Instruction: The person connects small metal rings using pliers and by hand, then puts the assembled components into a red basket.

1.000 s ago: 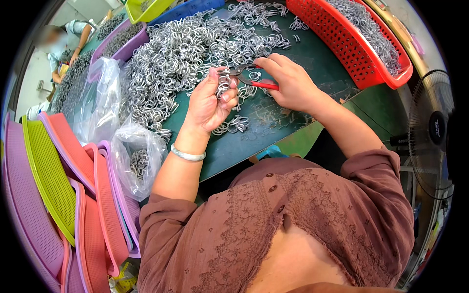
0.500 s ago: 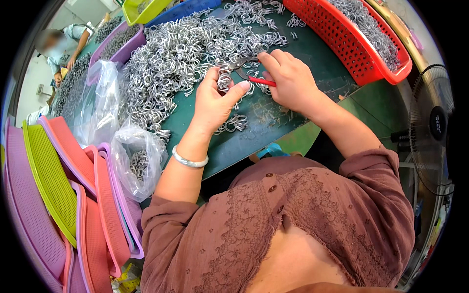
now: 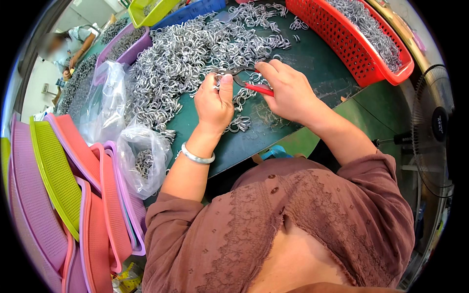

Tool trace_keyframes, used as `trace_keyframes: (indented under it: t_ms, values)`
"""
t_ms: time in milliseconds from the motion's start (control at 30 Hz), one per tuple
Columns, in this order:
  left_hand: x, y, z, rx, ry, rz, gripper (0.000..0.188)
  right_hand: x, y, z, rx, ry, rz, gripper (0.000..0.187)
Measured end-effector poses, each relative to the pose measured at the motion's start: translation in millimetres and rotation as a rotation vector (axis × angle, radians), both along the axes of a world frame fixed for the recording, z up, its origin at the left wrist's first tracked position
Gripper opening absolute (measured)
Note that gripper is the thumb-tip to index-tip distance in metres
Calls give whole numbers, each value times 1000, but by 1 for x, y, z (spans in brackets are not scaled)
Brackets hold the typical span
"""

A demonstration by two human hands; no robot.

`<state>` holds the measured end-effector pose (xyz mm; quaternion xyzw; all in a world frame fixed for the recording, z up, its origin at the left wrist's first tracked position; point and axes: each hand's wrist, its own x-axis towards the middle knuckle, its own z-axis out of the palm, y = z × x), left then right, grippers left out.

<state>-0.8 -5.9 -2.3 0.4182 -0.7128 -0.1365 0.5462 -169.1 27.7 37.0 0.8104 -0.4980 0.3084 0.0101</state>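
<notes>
My right hand [image 3: 289, 93] grips pliers [image 3: 259, 89] with red handles and dark jaws. The jaws point left and reach the fingertips of my left hand [image 3: 214, 106]. That hand is closed, thumb up against the fingers, on a small silvery metal ring piece [image 3: 218, 78], mostly hidden by the fingers and thumb. Beyond both hands spreads a large heap of similar metal ring pieces [image 3: 168, 61] on the green tabletop [image 3: 320, 63]. A small cluster of ring pieces [image 3: 238, 124] lies on the table just right of my left wrist.
A red perforated basket [image 3: 361, 61] of metal pieces stands at the far right. Left are clear plastic bags [image 3: 139, 168] and stacked coloured baskets [image 3: 56, 180]. Purple [image 3: 141, 45] and blue bins [image 3: 195, 10] line the back. A fan [image 3: 438, 124] stands right; another person [image 3: 73, 46] sits far left.
My left thumb has swung upward, now covering rings that showed between thumb and fingers. The right hand has closed further round the plier handles. The view has shifted slightly.
</notes>
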Motion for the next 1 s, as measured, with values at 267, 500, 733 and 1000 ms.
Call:
trace_keyframes:
  t_ms: [267, 500, 733, 1000]
  values:
    - [-1, 5, 2, -57, 49, -72, 33, -5, 3, -1, 189, -194, 105, 30]
    - [3, 3, 2, -86, 36, -95, 29, -3, 4, -1, 731, -575, 225, 27]
    - [12, -3, 9, -224, -94, -143, 27, -8, 9, 12, 999, -763, 274, 20]
    - [7, -1, -1, -16, 70, -326, 33, -9, 5, -3, 275, -295, 165, 28]
